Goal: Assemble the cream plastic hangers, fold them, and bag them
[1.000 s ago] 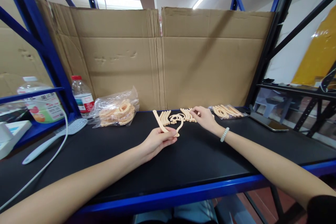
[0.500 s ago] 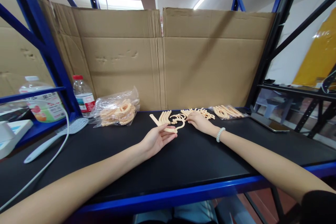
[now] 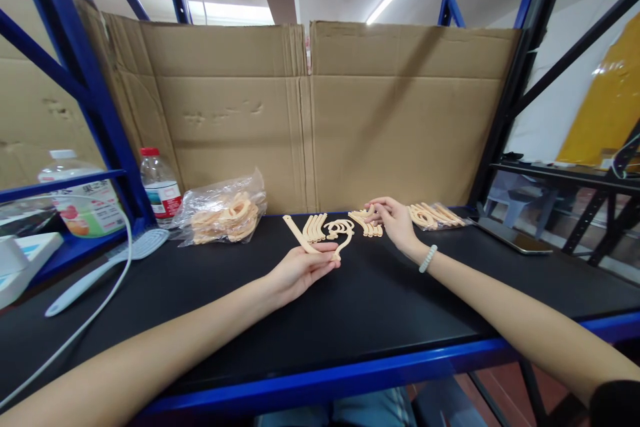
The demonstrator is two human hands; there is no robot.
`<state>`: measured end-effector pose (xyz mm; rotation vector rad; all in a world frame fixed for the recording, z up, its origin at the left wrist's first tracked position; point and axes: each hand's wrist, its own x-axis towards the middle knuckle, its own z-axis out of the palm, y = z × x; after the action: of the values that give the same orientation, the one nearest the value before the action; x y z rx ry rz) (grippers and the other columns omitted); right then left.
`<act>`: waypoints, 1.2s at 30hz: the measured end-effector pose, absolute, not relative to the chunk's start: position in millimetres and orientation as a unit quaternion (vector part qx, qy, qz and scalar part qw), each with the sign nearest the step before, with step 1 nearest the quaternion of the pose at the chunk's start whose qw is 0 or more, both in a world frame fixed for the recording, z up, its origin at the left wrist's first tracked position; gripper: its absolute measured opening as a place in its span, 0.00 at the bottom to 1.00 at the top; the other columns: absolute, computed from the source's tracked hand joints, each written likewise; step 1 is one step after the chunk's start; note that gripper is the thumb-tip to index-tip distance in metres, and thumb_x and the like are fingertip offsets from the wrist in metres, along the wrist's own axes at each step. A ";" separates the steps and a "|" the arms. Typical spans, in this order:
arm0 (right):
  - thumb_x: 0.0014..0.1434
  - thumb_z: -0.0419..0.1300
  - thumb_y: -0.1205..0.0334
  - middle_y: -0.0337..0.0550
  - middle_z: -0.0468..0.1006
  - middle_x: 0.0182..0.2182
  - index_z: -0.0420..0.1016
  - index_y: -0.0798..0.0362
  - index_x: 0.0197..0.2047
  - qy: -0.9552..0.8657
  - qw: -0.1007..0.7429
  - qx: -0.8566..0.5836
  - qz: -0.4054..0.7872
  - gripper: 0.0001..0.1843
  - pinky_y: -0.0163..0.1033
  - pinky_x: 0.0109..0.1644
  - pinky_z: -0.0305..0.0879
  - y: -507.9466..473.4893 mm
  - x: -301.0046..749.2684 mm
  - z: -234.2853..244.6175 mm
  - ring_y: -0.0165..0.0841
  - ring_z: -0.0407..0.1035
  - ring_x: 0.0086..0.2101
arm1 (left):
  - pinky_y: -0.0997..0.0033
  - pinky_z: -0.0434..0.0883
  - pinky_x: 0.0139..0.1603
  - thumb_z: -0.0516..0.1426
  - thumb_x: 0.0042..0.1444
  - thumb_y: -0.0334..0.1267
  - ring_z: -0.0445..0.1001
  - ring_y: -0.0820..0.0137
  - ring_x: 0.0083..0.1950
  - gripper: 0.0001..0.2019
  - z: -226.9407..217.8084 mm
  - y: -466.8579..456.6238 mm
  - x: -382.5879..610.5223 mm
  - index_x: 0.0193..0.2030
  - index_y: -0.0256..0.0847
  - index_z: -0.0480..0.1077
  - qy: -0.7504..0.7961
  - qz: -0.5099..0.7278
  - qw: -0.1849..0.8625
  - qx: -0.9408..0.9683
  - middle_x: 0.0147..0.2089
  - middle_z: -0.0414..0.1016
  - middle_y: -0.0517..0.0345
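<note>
My left hand [image 3: 300,268] is closed on a peach plastic hanger piece [image 3: 299,235], a straight arm with a curved hook at its right end, held just above the black shelf top [image 3: 350,300]. Behind it lie loose peach curved pieces [image 3: 317,227] and hook pieces [image 3: 341,227]. My right hand [image 3: 395,221], with a white bead bracelet at the wrist, reaches over a small pile of peach sticks [image 3: 364,222]; its fingers pinch at one of them.
A clear bag of peach rings [image 3: 223,212] lies at the left, another bag of peach pieces [image 3: 435,215] at the right. A water bottle [image 3: 160,187], a white brush [image 3: 105,265] and a cable sit far left. Cardboard [image 3: 310,113] walls the back. A tablet [image 3: 515,238] lies right.
My right hand drew back left toward the hooks, then moved right again to the stick pile. My left hand kept its hanger piece, shifting it slightly.
</note>
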<state>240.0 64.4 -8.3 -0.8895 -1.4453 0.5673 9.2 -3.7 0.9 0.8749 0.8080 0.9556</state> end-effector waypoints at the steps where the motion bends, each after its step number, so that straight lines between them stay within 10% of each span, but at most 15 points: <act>1: 0.57 0.57 0.52 0.45 0.77 0.34 0.71 0.54 0.37 -0.607 0.643 -0.369 0.285 0.14 0.37 0.30 0.67 58.7 238.5 -4.7 0.32 0.73 0.27 | 0.81 0.77 0.38 0.56 0.52 0.16 0.79 0.69 0.34 0.11 0.5 -4.4 9.1 0.40 0.26 0.74 0.366 0.436 0.720 0.398 0.33 0.78 0.46; 9: 0.50 0.64 0.49 0.45 0.77 0.37 0.75 0.55 0.32 -0.547 0.625 -0.321 0.456 0.16 0.38 0.40 0.67 12.5 216.4 4.3 0.28 0.70 0.32 | 0.79 0.77 0.38 0.57 0.50 0.15 0.79 0.69 0.33 0.12 0.0 -6.4 8.9 0.40 0.26 0.74 0.367 0.437 0.713 0.408 0.32 0.78 0.47; 21: 0.39 0.70 0.70 0.35 0.71 0.33 0.69 0.49 0.46 -0.474 0.602 -0.300 0.568 0.29 0.39 0.44 0.68 8.6 208.4 -7.9 0.27 0.70 0.31 | 0.77 0.75 0.42 0.65 0.43 0.21 0.79 0.69 0.35 0.07 -11.5 -0.3 7.8 0.29 0.31 0.72 0.322 0.468 0.697 0.437 0.33 0.76 0.54; 27: 0.41 0.71 0.64 0.37 0.72 0.28 0.73 0.55 0.32 -0.552 0.529 -0.311 0.564 0.14 0.32 0.34 0.67 8.0 202.6 -11.5 0.25 0.67 0.29 | 0.71 0.73 0.41 0.70 0.36 0.31 0.77 0.68 0.37 0.14 -12.2 -3.0 6.2 0.29 0.35 0.71 0.328 0.452 0.639 0.529 0.34 0.75 0.57; 36: 0.47 0.68 0.60 0.40 0.76 0.27 0.75 0.57 0.35 -0.659 0.463 -0.288 0.518 0.13 0.36 0.36 0.68 1.2 198.2 -9.7 0.29 0.71 0.30 | 0.69 0.70 0.42 0.69 0.36 0.32 0.74 0.68 0.35 0.09 -13.3 -0.9 5.2 0.26 0.36 0.75 0.332 0.462 0.544 0.617 0.31 0.77 0.56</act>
<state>198.2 1.2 -9.7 -0.7073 -1.6189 1.2744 5.2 -0.9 -13.3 1.4640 0.7873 1.0956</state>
